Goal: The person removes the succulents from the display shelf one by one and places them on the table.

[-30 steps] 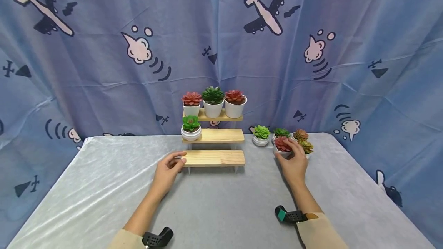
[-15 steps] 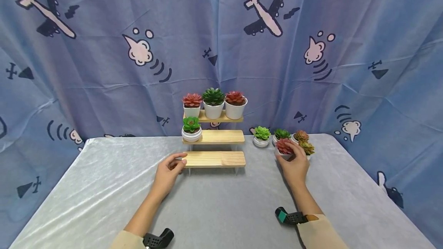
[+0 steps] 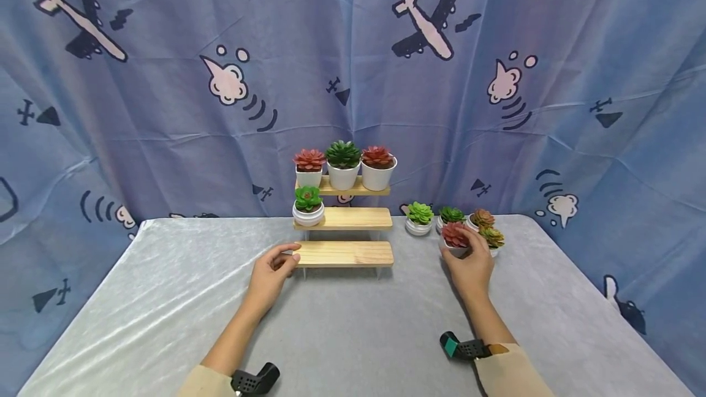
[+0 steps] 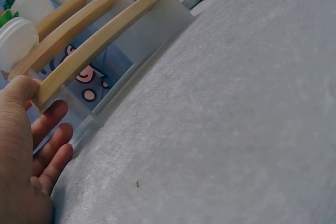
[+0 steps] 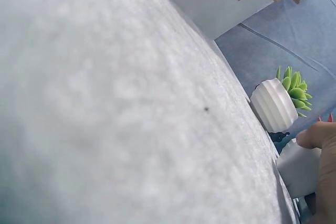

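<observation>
My left hand (image 3: pixel 268 277) pinches the left end of the lowest wooden shelf (image 3: pixel 344 253) of a three-step plant stand. In the left wrist view, the thumb lies on the board (image 4: pixel 100 45) and the other fingers are below its end. Right of the stand, my right hand (image 3: pixel 470 262) grips a small white pot with a red succulent (image 3: pixel 454 235), thumb on the near side. In the right wrist view, the white pot (image 5: pixel 299 169) is partly hidden by that hand and sits right at the tablecloth.
Two red succulents and a dark green succulent (image 3: pixel 343 155) fill the top shelf. A green succulent (image 3: pixel 307 198) stands at the middle shelf's left end. Around the right hand are light green (image 3: pixel 420 213), dark green (image 3: pixel 451 214), orange (image 3: pixel 482 218) and yellow (image 3: pixel 493 237) succulents. A patterned curtain (image 3: pixel 165 109) hangs behind.
</observation>
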Demonstrator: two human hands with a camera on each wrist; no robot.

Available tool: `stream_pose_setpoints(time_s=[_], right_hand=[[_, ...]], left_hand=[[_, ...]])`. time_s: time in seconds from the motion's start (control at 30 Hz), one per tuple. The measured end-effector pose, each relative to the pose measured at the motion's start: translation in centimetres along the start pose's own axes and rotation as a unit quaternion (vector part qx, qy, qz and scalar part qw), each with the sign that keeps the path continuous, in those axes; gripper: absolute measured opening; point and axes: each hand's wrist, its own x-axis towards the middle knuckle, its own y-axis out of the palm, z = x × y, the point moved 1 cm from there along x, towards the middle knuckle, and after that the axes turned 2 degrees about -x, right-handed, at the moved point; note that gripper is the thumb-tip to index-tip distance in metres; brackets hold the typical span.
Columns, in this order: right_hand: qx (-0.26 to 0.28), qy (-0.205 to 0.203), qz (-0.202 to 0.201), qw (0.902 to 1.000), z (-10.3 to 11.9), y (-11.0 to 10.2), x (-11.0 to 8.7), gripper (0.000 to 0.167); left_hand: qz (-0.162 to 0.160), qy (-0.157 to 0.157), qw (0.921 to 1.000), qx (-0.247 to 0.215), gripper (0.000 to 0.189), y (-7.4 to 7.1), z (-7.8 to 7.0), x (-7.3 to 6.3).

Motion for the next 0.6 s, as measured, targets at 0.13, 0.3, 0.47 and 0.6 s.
stream_pose_setpoints(time_s=[0.13, 0.3, 0.47, 0.6], right_hand=[[-0.016, -0.004, -0.024, 0.9996, 0.3, -0.2, -0.1, 0.052], [-0.06, -0.005, -0.075, 0.9954, 0.9, -0.7, -0.3, 0.049], [-0.102, -0.017, -0.118, 0.9875, 1.3, -1.1, 0.0, 0.049], [-0.099, -0.046, -0.137, 0.9846, 1.9, -1.5, 0.4, 0.049]], left_hand=[[0.0, 0.002, 1.0, 0.001, 0.025, 0.1, 0.0, 0.0], [-0.003, 0.004, 1.0, -0.003, 0.023, 0.0, 0.0, -0.1], [0.0, 0.004, 1.0, -0.004, 0.024, 0.0, -0.1, -0.1], [0.001, 0.005, 1.0, 0.0, 0.026, 0.1, -0.2, -0.1]])
